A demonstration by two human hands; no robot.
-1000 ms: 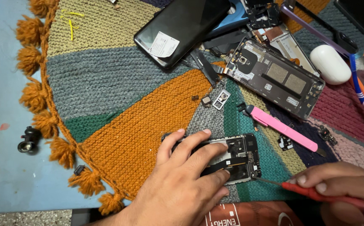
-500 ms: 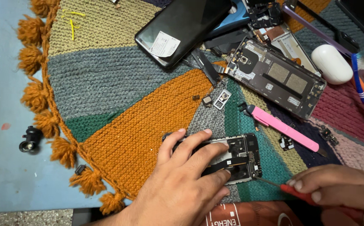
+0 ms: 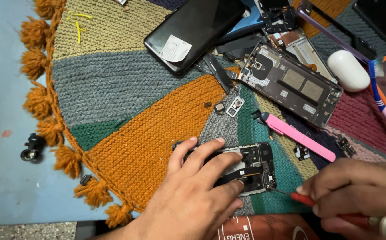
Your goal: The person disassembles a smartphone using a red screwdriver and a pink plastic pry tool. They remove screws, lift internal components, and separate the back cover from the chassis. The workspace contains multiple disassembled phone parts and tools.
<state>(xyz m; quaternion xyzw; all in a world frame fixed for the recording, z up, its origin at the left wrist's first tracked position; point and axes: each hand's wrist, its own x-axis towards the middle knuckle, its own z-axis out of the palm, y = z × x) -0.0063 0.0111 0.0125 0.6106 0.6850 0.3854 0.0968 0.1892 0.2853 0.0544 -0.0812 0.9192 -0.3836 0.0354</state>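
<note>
An opened phone with its circuit board exposed lies on a round knitted mat. My left hand presses flat on it, fingers spread across its left part. My right hand grips a red-handled screwdriver, whose thin tip touches the phone's lower right corner.
A pink tool lies just beyond the phone. Farther back sit a phone frame with two pads, a black phone with a white sticker, a white oval case, a toothbrush and small loose parts. A black clip rests on the blue table.
My right hand has shifted slightly left, bringing the screwdriver tip closer to the phone's corner. The left hand stays put.
</note>
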